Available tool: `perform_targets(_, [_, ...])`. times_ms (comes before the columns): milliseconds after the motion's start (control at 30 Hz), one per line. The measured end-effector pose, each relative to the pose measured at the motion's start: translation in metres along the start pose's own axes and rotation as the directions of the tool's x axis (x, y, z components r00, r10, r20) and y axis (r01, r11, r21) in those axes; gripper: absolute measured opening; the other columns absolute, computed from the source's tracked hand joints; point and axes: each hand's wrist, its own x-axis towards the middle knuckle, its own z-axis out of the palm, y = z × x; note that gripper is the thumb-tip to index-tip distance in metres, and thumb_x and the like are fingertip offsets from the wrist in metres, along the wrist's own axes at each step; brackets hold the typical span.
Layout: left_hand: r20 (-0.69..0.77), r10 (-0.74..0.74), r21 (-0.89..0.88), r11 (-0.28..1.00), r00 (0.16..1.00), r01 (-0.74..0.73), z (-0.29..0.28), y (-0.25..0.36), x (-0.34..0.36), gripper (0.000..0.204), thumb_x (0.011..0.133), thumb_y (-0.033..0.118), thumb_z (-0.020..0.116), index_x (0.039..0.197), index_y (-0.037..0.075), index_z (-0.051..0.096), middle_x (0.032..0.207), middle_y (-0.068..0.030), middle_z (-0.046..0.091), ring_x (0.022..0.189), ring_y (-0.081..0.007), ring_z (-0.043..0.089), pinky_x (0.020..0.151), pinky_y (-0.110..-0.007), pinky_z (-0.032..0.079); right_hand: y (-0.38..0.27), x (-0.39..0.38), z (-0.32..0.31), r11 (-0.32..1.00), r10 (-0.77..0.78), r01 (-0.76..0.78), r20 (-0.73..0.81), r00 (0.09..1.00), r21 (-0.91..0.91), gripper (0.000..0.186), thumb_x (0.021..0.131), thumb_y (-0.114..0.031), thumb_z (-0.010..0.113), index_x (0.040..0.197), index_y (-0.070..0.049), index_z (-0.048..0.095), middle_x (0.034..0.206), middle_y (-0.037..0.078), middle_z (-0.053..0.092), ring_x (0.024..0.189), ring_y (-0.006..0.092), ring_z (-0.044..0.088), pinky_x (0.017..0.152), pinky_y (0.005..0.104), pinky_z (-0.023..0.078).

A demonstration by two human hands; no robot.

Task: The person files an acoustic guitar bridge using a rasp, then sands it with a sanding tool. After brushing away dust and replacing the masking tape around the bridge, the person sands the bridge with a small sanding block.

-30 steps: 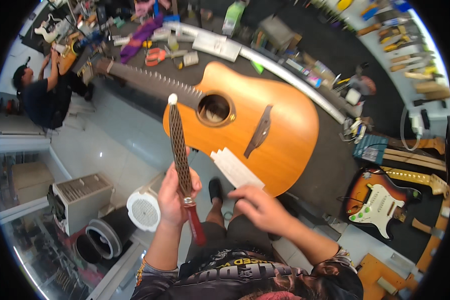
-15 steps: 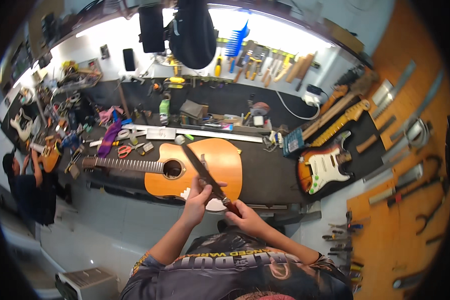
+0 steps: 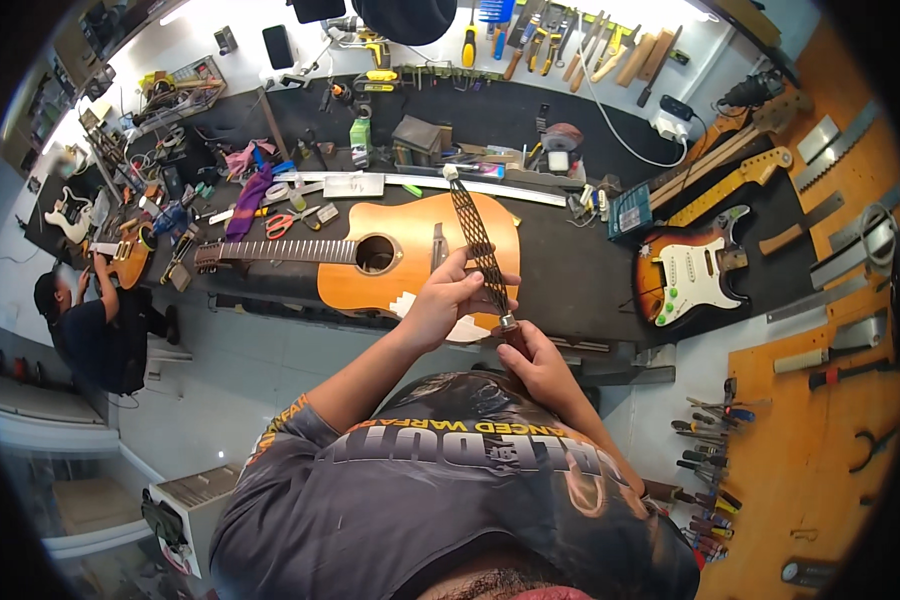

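Observation:
My left hand [image 3: 452, 297] grips the lattice-bladed rasp [image 3: 465, 205] along its lower blade. My right hand [image 3: 528, 352] holds its reddish-brown wooden handle near the metal ferrule. The rasp slants up to a white tip over an acoustic guitar [image 3: 345, 283] with a natural orange top, which lies on the dark workbench [image 3: 575, 285], neck to the left. Pale paper strips [image 3: 404, 308] lie at the guitar's near edge, partly hidden by my hands.
A sunburst electric guitar [image 3: 682, 275] lies rightward; a wooden tool board [image 3: 780, 440] stands beyond. A person [image 3: 100, 345] works on another guitar at left. Red scissors [image 3: 280, 223], clutter and a purple cloth [image 3: 245, 208] occupy the bench. Tools hang above; a metal box [image 3: 195, 500] sits low left.
My left hand has shifted from the handle to the blade; my right hand left the paper and took the handle. The view has lifted toward the wall of tools.

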Motion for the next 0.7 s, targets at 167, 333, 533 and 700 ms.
perform_targets(167, [-0.100, -0.066, -0.057, 0.997, 0.993, 0.061, -0.013, -0.012, 0.003, 0.046, 0.119, 0.015, 0.039, 0.163, 0.005, 0.032, 0.142, -0.0271, 0.066, 0.117, -0.0373, 0.075, 0.106, -0.050, 0.059, -0.010, 0.015, -0.015, 0.990, 0.140, -0.138, 0.141, 0.980, -0.024, 0.023, 0.113, -0.024, 0.063, 0.123, -0.003, 0.061, 0.092, -0.002, 0.061, 0.080, 0.0070, 0.055, 0.073, 0.0260, 0.047])
perform_targets(333, [-0.107, -0.200, -0.133, 0.974, 0.974, 0.186, -0.012, -0.018, 0.010, 0.048, 0.119, 0.023, 0.042, 0.163, 0.005, 0.035, 0.143, -0.0237, 0.066, 0.120, -0.0358, 0.074, 0.105, -0.048, 0.060, -0.021, 0.015, -0.014, 0.973, 0.232, -0.228, 0.137, 0.963, -0.042, 0.023, 0.115, -0.030, 0.059, 0.119, -0.007, 0.059, 0.085, -0.004, 0.059, 0.071, 0.0070, 0.054, 0.063, 0.0249, 0.045])
perform_targets(533, [0.429, -0.530, 0.042, 0.821, 0.732, 0.570, 0.002, -0.058, 0.001, 0.055, 0.117, 0.043, 0.052, 0.156, 0.004, 0.049, 0.144, -0.0178, 0.067, 0.112, -0.0257, 0.074, 0.097, -0.041, 0.060, 0.031, -0.012, 0.027, 0.996, 0.079, -0.087, -0.240, 0.968, -0.021, 0.040, 0.117, -0.030, 0.053, 0.146, -0.004, 0.055, 0.093, 0.002, 0.063, 0.075, 0.0090, 0.059, 0.065, 0.0257, 0.049])
perform_targets(700, [0.353, -0.785, 0.330, 0.613, 0.509, 0.718, -0.011, -0.069, -0.008, 0.030, 0.110, 0.031, 0.068, 0.121, 0.004, 0.066, 0.114, -0.0087, 0.077, 0.095, -0.0190, 0.074, 0.084, -0.037, 0.059, 0.097, -0.058, 0.097, 0.970, 0.183, -0.091, -0.436, 0.881, 0.223, 0.053, 0.122, -0.044, 0.035, 0.143, -0.003, 0.061, 0.104, 0.003, 0.068, 0.096, 0.0120, 0.065, 0.090, 0.0287, 0.052])
